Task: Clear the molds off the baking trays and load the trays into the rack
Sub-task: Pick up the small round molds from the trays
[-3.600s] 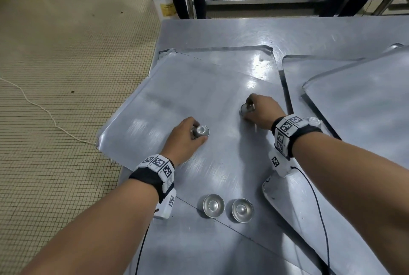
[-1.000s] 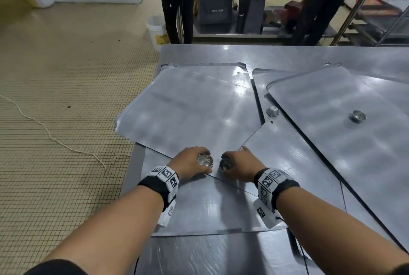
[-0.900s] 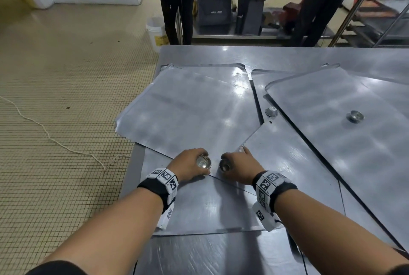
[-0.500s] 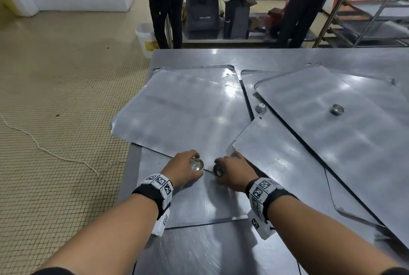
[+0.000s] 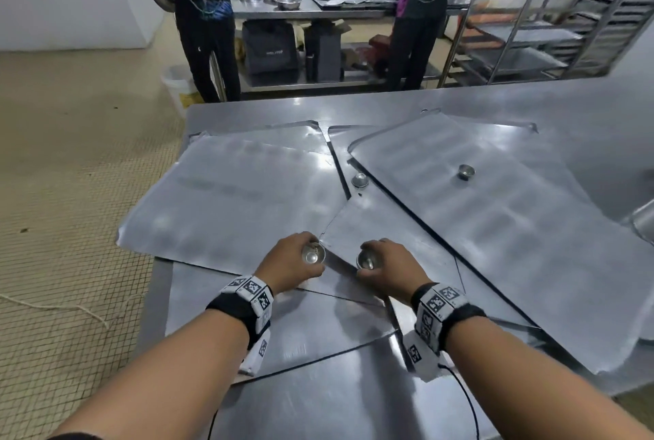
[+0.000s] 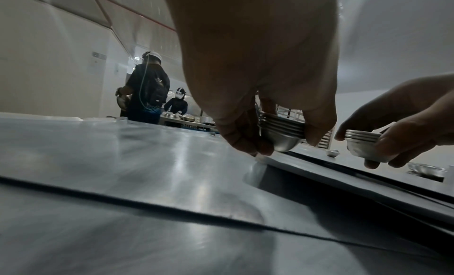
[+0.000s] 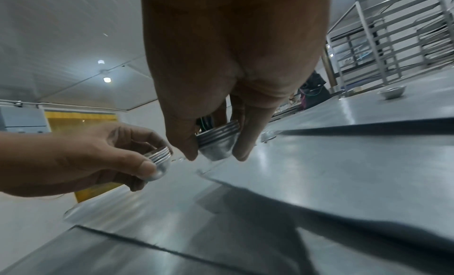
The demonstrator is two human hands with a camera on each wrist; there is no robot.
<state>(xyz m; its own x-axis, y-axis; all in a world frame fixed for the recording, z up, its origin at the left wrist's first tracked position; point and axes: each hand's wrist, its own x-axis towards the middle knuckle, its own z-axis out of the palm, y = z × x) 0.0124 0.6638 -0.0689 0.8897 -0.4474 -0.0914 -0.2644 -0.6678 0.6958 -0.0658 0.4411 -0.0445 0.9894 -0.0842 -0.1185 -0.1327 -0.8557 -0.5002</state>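
Several flat metal baking trays [image 5: 230,192] lie overlapping on the steel table. My left hand [image 5: 293,262] grips a small stack of nested round metal molds [image 5: 313,255], seen from the side in the left wrist view as the left stack [image 6: 280,135]. My right hand [image 5: 385,264] grips a second stack of molds [image 5: 366,259], the right stack [image 7: 217,145]. Both stacks hang just above the trays, a hand's width apart. One loose mold [image 5: 360,180] sits between trays in the middle. Another mold [image 5: 466,171] stands on the far right tray [image 5: 495,213].
A tall tray rack [image 5: 566,8] stands at the back right. Two people [image 5: 205,15] work at a far table [image 5: 318,8] with bowls. A white bucket [image 5: 177,84] stands on the tiled floor left of the table. A rope [image 5: 53,308] lies on the floor.
Both hands picked up the two molds near the front edge and now hold the stacks slightly further apart and lifted. The head view has tilted up, showing more of the room.
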